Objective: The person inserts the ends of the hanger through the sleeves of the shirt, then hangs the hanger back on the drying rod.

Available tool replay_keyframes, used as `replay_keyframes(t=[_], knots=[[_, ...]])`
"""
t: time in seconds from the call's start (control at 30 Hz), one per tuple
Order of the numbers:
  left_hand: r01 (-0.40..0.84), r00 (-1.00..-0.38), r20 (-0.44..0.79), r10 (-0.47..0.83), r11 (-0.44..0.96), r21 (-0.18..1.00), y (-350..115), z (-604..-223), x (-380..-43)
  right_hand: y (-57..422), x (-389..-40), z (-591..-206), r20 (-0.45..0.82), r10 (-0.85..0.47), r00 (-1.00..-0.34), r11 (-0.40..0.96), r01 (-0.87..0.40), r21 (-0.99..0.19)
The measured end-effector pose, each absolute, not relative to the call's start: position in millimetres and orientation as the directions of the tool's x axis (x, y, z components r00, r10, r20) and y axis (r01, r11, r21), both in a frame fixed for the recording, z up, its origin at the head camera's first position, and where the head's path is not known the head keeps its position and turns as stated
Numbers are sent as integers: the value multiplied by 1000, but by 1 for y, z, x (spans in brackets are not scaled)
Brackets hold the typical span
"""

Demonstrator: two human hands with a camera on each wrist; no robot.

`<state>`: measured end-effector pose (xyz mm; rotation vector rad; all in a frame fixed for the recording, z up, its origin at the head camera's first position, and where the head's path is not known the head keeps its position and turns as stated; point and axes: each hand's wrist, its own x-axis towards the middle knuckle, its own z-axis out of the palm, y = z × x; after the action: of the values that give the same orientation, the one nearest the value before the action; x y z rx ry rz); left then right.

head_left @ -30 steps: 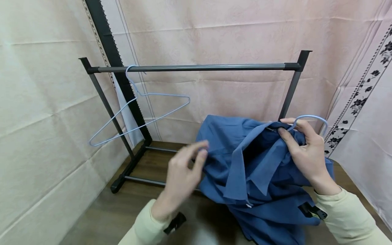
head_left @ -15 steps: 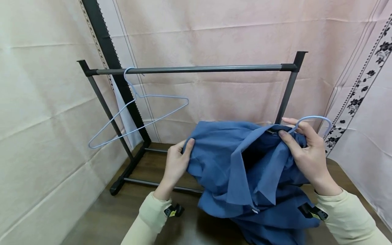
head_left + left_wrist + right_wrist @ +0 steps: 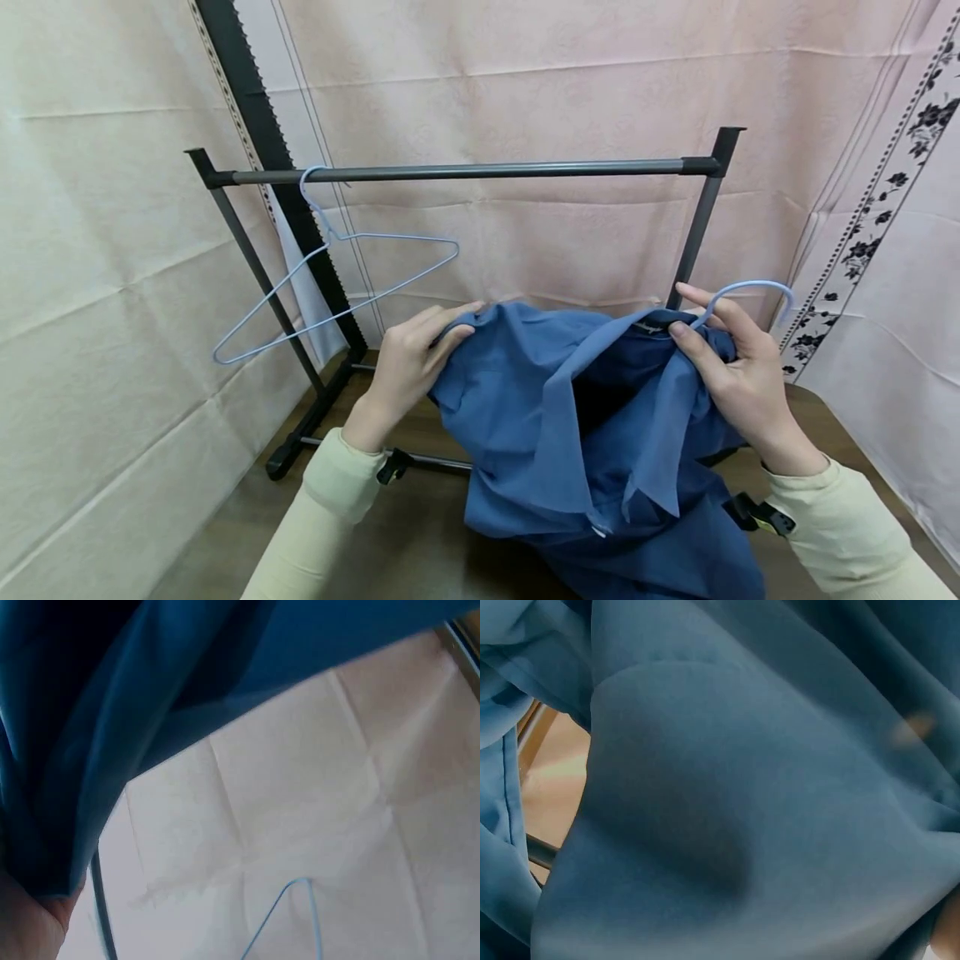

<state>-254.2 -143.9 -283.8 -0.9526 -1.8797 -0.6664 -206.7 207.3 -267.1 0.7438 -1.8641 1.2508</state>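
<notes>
A blue collared shirt (image 3: 517, 417) hangs between both hands in the head view, its collar spread and its lower part drooping toward the table. My left hand (image 3: 408, 358) pinches the shirt's shoulder on the left. At the collar, my right hand (image 3: 738, 375) grips the cloth together with the neck of a light blue hanger (image 3: 750, 284), whose hook sticks out above the fingers. The rest of that hanger is hidden inside the shirt. Blue cloth (image 3: 180, 682) fills the upper part of the left wrist view, and cloth (image 3: 675, 795) covers most of the right wrist view.
A dark metal clothes rack (image 3: 480, 172) stands behind the shirt on a brown wooden table (image 3: 420, 533). From the left of its bar hangs a second light blue hanger (image 3: 393, 236). Pale curtains (image 3: 525, 83) enclose the back and sides.
My left hand has moved onto the shirt's left shoulder, pinched it and drawn it outward and up to the left. The right hand keeps its grip on collar and hanger.
</notes>
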Motion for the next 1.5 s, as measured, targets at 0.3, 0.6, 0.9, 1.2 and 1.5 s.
replay_keyframes(t=[0.3, 0.6, 0.9, 1.2, 1.5], knots=[[814, -329, 856, 399, 580, 42, -154, -272, -259, 201, -196, -253, 861, -63, -504, 332, -824, -458], [863, -348, 738, 578, 506, 11, -149, -265, -258, 198, -197, -255, 850, -59, -523, 344, -810, -475], [893, -376, 588, 716, 449, 25, -134, -262, -249, 188, -194, -256, 853, -118, -509, 351, -825, -443], [873, -421, 552, 720, 487, 30, -114, -270, -233, 173, -191, -257, 876, -161, -454, 357, -854, -378], [861, -270, 704, 657, 491, -128, -114, -282, -230, 166, -195, -257, 914, -207, -350, 338, -902, -269]])
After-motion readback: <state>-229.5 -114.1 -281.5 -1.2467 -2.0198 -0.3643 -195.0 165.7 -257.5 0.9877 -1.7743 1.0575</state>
